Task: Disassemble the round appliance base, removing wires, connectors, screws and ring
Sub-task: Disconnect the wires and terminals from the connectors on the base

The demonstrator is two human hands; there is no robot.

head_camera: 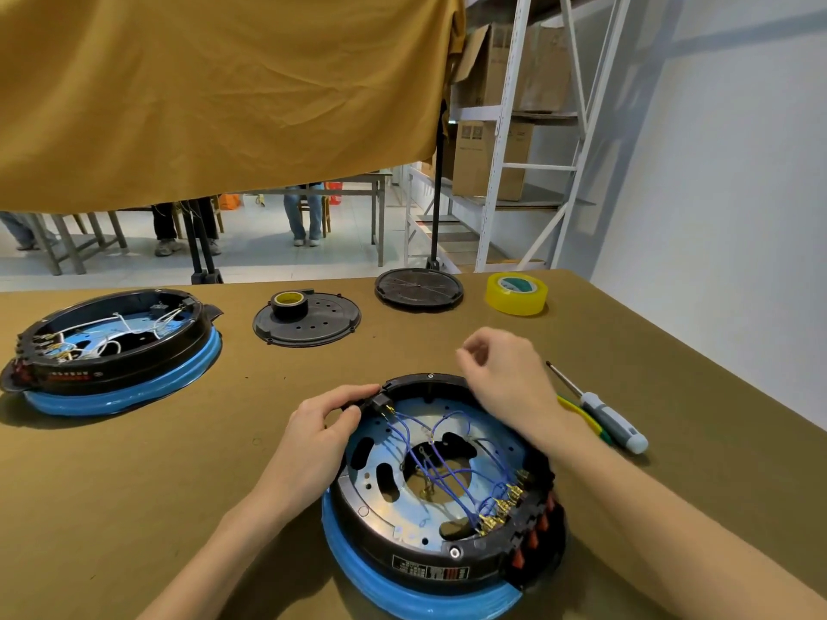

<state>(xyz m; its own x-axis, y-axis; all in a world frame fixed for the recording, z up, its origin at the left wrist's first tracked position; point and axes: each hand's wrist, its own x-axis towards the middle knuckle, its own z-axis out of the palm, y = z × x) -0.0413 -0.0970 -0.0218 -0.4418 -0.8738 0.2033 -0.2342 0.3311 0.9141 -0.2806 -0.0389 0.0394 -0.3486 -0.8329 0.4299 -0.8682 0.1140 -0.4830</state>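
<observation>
Round appliance base [443, 481]: I see it low and centre-right in the frame, lying open side up on the counter [134, 485], a black housing on a blue ring [358, 570].
Inside the base: blue wires [452, 467] loop over a silvery plate to brass connectors [501, 507] along the right rim, beside a row of red switches [537, 530].
Left hand [322, 431]: I see its fingers and thumb curled round a black connector block [380, 402] at the upper left rim of the base.
Right hand [505, 378]: raised over the far rim of the base, fingers curled with thumb and forefinger pinched together; I cannot tell what, if anything, is between them.
Screwdriver [604, 413]: lies on the counter just right of the right wrist, tip toward the top of the frame, with a yellow-green wire [581, 416] beside it.
Second base [112, 346]: at the left of the frame, same blue ring, white wires inside.
Black covers: one [326, 326] at upper centre carries a roll of black tape [288, 304]; another [418, 288] lies to its right.
Yellow tape roll [517, 293]: upper right of the counter, near the far edge.
</observation>
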